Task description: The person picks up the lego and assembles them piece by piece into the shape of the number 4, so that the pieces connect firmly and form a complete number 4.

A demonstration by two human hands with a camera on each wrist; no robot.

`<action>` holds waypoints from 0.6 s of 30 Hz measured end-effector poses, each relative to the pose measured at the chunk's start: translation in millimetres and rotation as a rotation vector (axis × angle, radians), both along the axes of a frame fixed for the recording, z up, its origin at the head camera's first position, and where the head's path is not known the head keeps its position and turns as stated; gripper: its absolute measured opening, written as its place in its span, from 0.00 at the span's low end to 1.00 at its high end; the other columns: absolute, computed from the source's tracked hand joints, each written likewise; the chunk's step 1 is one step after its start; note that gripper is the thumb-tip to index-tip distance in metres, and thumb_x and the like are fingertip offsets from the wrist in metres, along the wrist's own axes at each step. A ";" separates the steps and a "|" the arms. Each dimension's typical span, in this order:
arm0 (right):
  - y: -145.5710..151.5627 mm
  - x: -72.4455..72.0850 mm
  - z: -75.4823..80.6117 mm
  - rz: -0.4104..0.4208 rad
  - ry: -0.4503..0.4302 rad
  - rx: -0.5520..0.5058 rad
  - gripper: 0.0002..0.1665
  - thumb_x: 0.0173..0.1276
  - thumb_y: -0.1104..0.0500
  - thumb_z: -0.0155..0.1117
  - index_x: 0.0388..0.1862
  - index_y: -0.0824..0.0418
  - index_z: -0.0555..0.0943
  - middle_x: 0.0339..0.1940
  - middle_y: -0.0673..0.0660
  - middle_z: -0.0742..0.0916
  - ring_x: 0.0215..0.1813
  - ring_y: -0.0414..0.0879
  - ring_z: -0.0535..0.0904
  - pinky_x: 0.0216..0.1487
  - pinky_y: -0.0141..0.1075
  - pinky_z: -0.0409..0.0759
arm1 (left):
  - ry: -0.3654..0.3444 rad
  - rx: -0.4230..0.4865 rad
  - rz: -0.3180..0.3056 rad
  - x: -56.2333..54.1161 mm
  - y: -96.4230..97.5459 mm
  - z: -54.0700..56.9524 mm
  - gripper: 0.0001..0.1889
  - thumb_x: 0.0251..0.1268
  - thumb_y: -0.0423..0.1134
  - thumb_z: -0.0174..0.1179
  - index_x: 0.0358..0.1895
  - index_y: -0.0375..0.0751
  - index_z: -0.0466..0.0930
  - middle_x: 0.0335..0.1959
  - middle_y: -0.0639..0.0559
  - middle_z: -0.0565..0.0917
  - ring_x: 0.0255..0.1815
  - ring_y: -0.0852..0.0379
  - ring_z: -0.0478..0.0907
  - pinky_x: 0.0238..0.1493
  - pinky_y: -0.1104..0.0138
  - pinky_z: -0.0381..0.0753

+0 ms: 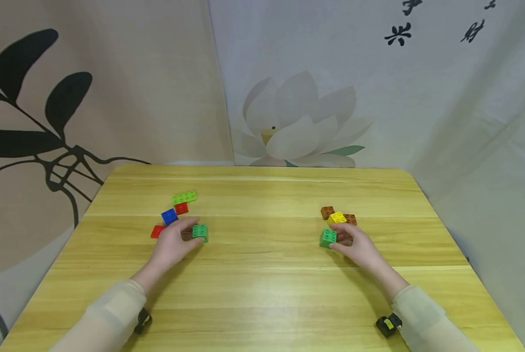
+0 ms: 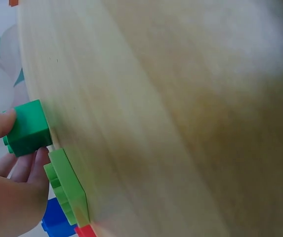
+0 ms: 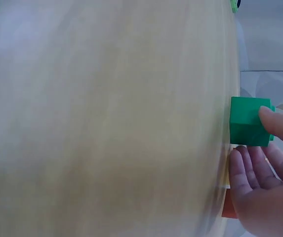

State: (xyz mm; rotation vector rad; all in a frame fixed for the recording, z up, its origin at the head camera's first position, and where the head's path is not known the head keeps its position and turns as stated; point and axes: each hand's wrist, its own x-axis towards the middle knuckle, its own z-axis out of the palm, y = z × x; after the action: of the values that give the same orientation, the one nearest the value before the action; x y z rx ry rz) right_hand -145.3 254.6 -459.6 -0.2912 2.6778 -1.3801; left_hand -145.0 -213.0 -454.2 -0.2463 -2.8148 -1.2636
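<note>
My left hand [image 1: 176, 242] pinches a dark green building block [image 1: 200, 232] between thumb and fingers on the left side of the table. A second dark green block [image 1: 328, 237] is pinched by my right hand [image 1: 355, 245] on the right side. Both blocks have their studs facing up. Behind the left hand lie a blue block [image 1: 169, 216], a red block [image 1: 181, 208] and a long light green block [image 1: 185, 197]; another red block [image 1: 157, 231] is partly hidden by the hand. Just past the right fingers are a yellow block [image 1: 337, 218] and two brown blocks [image 1: 327, 211].
The wooden table [image 1: 262, 293] stretches between the two groups, its far edge against a curtain [image 1: 315, 49] printed with a lotus and plant shapes. A small black device [image 1: 387, 324] is strapped at the right wrist, and another [image 1: 143, 321] at the left.
</note>
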 end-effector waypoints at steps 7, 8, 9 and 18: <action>1.5 -0.1 -0.2 -0.012 -0.077 -0.082 0.29 0.67 0.65 0.68 0.65 0.72 0.72 0.55 0.67 0.80 0.53 0.58 0.77 0.50 0.33 0.80 | -0.030 0.063 0.010 -0.3 -0.8 -1.2 0.25 0.60 0.29 0.69 0.61 0.27 0.75 0.54 0.33 0.80 0.50 0.40 0.81 0.51 0.54 0.82; 1.8 -0.2 -0.6 -0.012 -0.084 -0.096 0.29 0.67 0.65 0.68 0.65 0.72 0.72 0.55 0.67 0.79 0.53 0.58 0.77 0.50 0.32 0.79 | -0.034 0.071 0.011 -0.5 -1.0 -1.7 0.25 0.60 0.28 0.69 0.61 0.27 0.75 0.54 0.33 0.80 0.50 0.40 0.81 0.51 0.55 0.82; 2.4 -0.6 -1.3 -0.014 -0.092 -0.109 0.29 0.67 0.66 0.68 0.64 0.73 0.72 0.55 0.67 0.79 0.54 0.58 0.77 0.50 0.31 0.79 | -0.038 0.080 0.011 -0.5 -1.1 -2.0 0.24 0.60 0.28 0.69 0.60 0.27 0.76 0.54 0.34 0.81 0.50 0.40 0.81 0.51 0.56 0.82; 5.2 -2.6 -5.6 -0.032 -0.140 -0.134 0.26 0.66 0.65 0.69 0.60 0.75 0.73 0.53 0.66 0.81 0.53 0.56 0.77 0.49 0.31 0.78 | -0.081 0.139 0.016 -0.3 -1.8 -3.1 0.24 0.60 0.28 0.68 0.59 0.26 0.75 0.53 0.34 0.80 0.52 0.40 0.81 0.52 0.60 0.81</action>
State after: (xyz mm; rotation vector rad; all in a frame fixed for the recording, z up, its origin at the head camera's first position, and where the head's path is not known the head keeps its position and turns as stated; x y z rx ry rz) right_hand -148.0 259.8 -465.2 -0.1580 2.4934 -1.5320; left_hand -145.3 -214.8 -457.3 -0.1703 -2.7717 -1.4900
